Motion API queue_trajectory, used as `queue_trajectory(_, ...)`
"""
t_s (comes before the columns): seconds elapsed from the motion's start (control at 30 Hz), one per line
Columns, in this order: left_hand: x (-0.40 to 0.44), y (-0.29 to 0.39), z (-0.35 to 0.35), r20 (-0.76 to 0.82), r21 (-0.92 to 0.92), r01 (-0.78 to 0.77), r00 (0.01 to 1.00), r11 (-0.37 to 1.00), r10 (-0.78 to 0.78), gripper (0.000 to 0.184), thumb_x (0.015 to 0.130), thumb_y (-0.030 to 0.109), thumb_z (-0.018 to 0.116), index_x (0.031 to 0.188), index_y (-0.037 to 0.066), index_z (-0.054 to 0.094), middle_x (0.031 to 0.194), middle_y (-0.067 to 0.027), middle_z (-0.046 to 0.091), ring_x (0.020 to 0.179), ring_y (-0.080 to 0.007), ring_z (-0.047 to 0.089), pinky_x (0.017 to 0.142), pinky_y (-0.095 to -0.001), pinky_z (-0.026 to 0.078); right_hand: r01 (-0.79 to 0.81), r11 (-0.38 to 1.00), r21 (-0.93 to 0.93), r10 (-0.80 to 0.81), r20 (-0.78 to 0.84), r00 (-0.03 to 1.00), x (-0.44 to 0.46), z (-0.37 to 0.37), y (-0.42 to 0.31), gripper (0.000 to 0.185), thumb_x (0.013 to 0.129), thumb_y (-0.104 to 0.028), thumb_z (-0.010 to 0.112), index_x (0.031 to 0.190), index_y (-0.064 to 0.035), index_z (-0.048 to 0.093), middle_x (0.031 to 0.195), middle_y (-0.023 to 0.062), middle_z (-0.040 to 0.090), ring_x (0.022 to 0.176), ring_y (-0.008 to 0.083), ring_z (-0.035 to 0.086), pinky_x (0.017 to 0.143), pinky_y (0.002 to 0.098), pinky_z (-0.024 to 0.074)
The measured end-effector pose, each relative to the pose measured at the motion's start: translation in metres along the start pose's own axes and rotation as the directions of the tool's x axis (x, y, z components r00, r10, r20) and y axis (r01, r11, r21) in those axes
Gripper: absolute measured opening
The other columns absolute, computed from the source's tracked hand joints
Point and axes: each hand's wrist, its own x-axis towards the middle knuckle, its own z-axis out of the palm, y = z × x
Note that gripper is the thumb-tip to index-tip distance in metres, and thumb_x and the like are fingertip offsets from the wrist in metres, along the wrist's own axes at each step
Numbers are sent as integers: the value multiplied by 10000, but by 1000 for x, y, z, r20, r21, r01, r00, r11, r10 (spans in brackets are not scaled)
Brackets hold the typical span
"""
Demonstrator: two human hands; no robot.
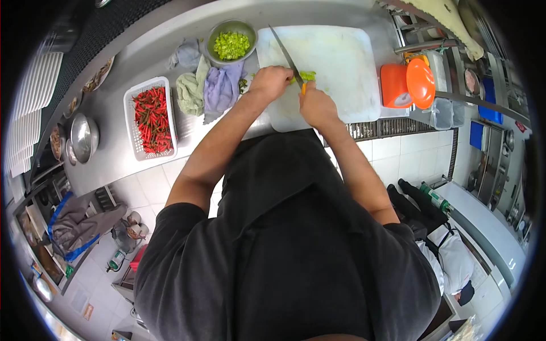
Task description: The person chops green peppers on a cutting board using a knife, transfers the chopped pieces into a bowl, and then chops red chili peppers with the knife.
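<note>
My right hand (318, 107) is wrapped around the yellow-orange handle of a knife (287, 52), whose long blade points away and to the left across a white cutting board (347, 62). Beside the blade, my left hand (272, 82) is closed, fingers curled over a green pepper that they mostly hide. Bright green pepper pieces (307, 75) lie on the board just right of the blade. A metal bowl (252, 35) holding chopped green pepper (231, 45) stands behind the board's left edge.
Left on the steel counter are crumpled cloths (222, 88) and a white basket (174, 122) of red chilies (152, 120). An orange kitchen scale (395, 85) sits right of the board. Metal bowls (85, 138) stand far left. Another person (455, 258) is behind me at right.
</note>
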Motion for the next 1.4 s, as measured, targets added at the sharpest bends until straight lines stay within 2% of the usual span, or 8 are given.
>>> queue_trajectory(0.17, 1, -3, -2, 27, 8, 3, 1000, 1000, -3, 104, 872, 176, 717, 954, 119, 745, 959, -111, 743, 892, -341, 716, 804, -461, 572, -36, 999, -3, 36, -26, 999, 7, 21, 2, 374, 1037, -248, 532, 1236, 61, 466, 1000, 310, 718, 945, 474, 712, 841, 559, 554)
queue_trajectory(0.27, 3, -6, 3, 6, 18, -38, 999, 999, 38, 100, 867, 180, 723, 937, 111, 740, 948, -108, 740, 888, -339, 716, 797, -463, 571, 20, 1000, -4, -20, -8, 1000, 1, 2, -2, 378, 1041, -252, 521, 1251, 57, 465, 1011, 307, 719, 955, 477, 710, 841, 562, 553)
queue_trajectory(0.47, 2, -6, 0, 2, 31, -44, 999, 999, 44, 120, 877, 198, 709, 957, 121, 755, 963, -108, 740, 896, -335, 718, 803, -464, 572, -55, 998, -9, 55, 14, 998, 4, 17, -4, 359, 1044, -256, 514, 1240, 42, 472, 1023, 295, 722, 974, 477, 706, 866, 567, 544)
queue_trajectory(0.87, 1, -7, 0, -1, 66, -40, 999, 997, 40, 128, 883, 229, 708, 954, 136, 760, 968, -99, 741, 895, -329, 719, 795, -467, 570, -2, 1000, -22, 2, 28, 1000, -4, 0, -7, 370, 1034, -263, 529, 1218, 52, 467, 997, 306, 719, 963, 483, 706, 854, 569, 547)
queue_trajectory(0.97, 0, -9, -1, -19, 39, -51, 998, 998, 52, 120, 881, 232, 713, 939, 134, 752, 967, -95, 742, 890, -328, 719, 787, -468, 568, -29, 1000, 0, 29, -10, 1000, 2, 22, -2, 366, 1033, -261, 525, 1209, 53, 464, 992, 301, 721, 945, 487, 708, 850, 567, 550)
queue_trajectory(1.07, -1, -9, -1, -34, 54, -76, 996, 996, 78, 117, 885, 237, 716, 931, 133, 745, 949, -93, 738, 880, -327, 719, 780, -470, 568, 50, 998, 25, -48, -78, 996, 10, 28, 11, 400, 1024, -287, 555, 1211, 58, 479, 924, 307, 712, 878, 504, 699, 794, 573, 553)
queue_trajectory(1.27, -1, -10, -2, -11, 52, -58, 998, 997, 59, 130, 894, 242, 715, 948, 128, 750, 936, -95, 729, 890, -333, 718, 793, -468, 571, -17, 999, 41, 18, -44, 999, 5, 31, -1, 370, 1027, -261, 529, 1201, 59, 468, 959, 309, 719, 935, 486, 709, 841, 568, 556)
queue_trajectory(1.4, -7, -10, 1, -3, 55, -97, 995, 994, 97, 136, 894, 208, 708, 988, 122, 756, 979, -98, 730, 910, -336, 717, 813, -464, 574, 46, 998, 46, -42, -84, 996, 6, 35, 8, 376, 1017, -281, 561, 1195, 44, 496, 955, 308, 716, 919, 485, 708, 820, 568, 555)
